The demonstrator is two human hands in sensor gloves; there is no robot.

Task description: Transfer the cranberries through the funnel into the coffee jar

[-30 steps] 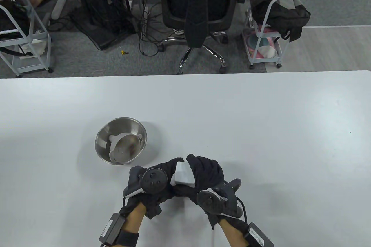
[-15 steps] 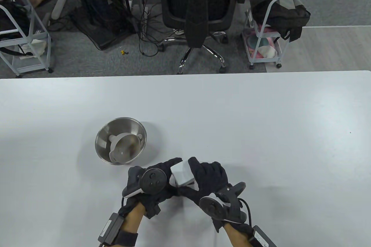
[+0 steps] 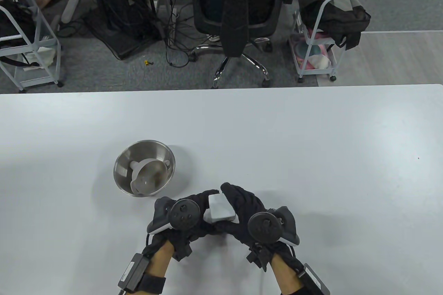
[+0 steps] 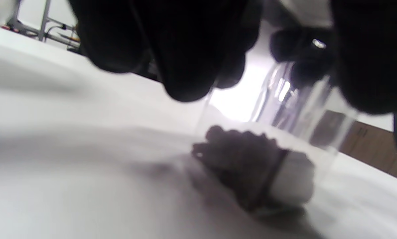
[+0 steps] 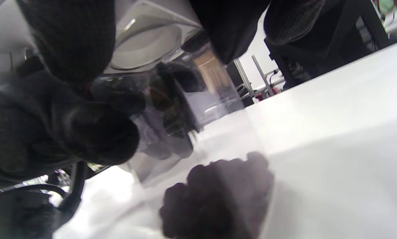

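Note:
Both gloved hands hold the clear coffee jar at the near middle of the table. Its white square lid point(image 3: 220, 207) shows between them. My left hand point(image 3: 198, 205) grips the jar body from the left. My right hand point(image 3: 239, 206) grips the lid from the right. In the left wrist view the clear jar point(image 4: 304, 109) holds dark cranberries point(image 4: 238, 151) at its bottom, under my fingers point(image 4: 185, 49). The right wrist view shows the lid point(image 5: 148, 36) and jar wall point(image 5: 215, 96). A white funnel point(image 3: 148, 174) lies inside a steel bowl point(image 3: 147, 149), left of the hands.
The white table point(image 3: 311, 143) stretches wide to the right and beyond the bowl. Past its far edge stand an office chair point(image 3: 238, 8) and wire carts point(image 3: 316, 49) on the floor.
My right hand has twisted on the lid, its tracker swinging up and toward the right, and the lid has turned with it. My left hand and the bowl stay put.

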